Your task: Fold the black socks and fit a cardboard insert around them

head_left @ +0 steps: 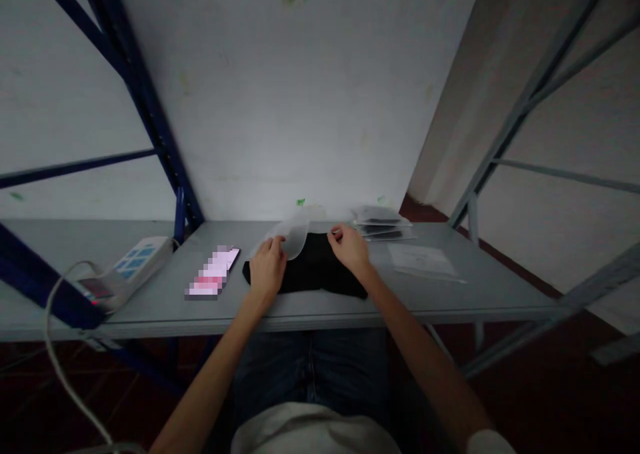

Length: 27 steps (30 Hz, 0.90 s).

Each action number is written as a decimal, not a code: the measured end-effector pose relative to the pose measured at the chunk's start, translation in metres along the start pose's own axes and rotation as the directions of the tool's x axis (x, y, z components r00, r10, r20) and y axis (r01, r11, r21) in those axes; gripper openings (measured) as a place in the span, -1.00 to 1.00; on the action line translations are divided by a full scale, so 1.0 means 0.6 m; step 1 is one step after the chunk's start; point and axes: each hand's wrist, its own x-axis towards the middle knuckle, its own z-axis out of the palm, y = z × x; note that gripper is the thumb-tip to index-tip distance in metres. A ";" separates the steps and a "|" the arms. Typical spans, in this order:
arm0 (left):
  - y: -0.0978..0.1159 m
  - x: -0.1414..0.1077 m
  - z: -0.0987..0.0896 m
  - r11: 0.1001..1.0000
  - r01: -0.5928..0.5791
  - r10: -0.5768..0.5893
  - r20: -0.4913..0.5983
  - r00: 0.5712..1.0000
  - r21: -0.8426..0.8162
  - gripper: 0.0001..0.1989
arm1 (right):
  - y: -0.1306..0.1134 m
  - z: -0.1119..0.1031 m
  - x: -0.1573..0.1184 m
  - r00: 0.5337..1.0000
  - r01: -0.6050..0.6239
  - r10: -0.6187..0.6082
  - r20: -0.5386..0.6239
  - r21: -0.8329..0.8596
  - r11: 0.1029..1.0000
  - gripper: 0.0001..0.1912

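The flat, matt-black fabric piece (315, 265) looks light, soft and limp, probably best taken by its upper edge or corners. It is dark all over, with flared lower corners, and lies on the grey metal shelf (200, 313) between the person's hands. The left hand (269, 265) curls its fingers over a frosted, translucent plastic sheet (296, 234); the right hand (351, 247) has thumb and forefinger nearly meeting at the fabric's upper right (whether either grips, one cannot tell).
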 end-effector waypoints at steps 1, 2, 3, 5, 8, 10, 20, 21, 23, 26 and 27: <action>0.000 0.000 0.001 1.000 0.005 -0.005 0.004 1.000 0.005 -0.68 | 0.017 -0.002 0.013 0.993 -0.056 0.052 0.103 0.034 0.998 -0.73; 0.000 0.000 0.001 1.000 0.007 -0.007 0.006 1.000 0.011 -0.68 | 0.033 -0.003 0.027 0.975 -0.099 0.084 0.206 0.065 0.993 -0.70; 0.000 -0.001 0.002 1.000 0.004 -0.004 0.006 1.000 0.016 -0.68 | 0.047 -0.003 0.040 0.953 -0.128 0.098 0.286 0.085 0.988 -0.68; -0.001 -0.001 0.005 1.000 -0.011 0.011 0.004 1.000 0.021 -0.68 | 0.067 0.001 0.062 0.913 -0.158 0.104 0.395 0.107 0.982 -0.69; -0.003 -0.001 0.008 1.000 -0.026 0.026 0.003 1.000 0.012 -0.68 | 0.082 0.008 0.083 0.860 -0.182 0.109 0.499 0.099 0.978 -0.68; -0.004 -0.001 0.010 1.000 -0.026 0.026 0.003 1.000 0.004 -0.70 | 0.086 0.012 0.093 0.822 -0.195 0.112 0.558 0.091 0.977 -0.64; 0.001 -0.002 0.011 1.000 -0.003 0.003 0.039 0.999 0.004 -0.70 | 0.092 0.022 0.119 0.716 -0.248 0.132 0.685 0.073 0.966 -0.42; 0.001 -0.002 0.011 1.000 -0.002 0.001 0.041 0.999 0.007 -0.70 | 0.093 0.019 0.120 0.711 -0.246 0.130 0.691 0.071 0.967 -0.41; 0.000 -0.002 0.012 1.000 -0.005 0.004 0.042 0.999 0.010 -0.71 | 0.094 0.011 0.120 0.699 -0.237 0.108 0.707 0.087 0.968 -0.39; -0.001 -0.002 0.014 1.000 -0.022 0.022 0.046 0.999 0.004 -0.71 | 0.095 -0.002 0.118 0.664 -0.219 0.043 0.747 0.139 0.966 -0.27; 0.000 -0.002 0.014 1.000 -0.027 0.027 0.048 0.998 0.002 -0.70 | 0.095 -0.005 0.117 0.653 -0.216 0.034 0.757 0.143 0.966 -0.21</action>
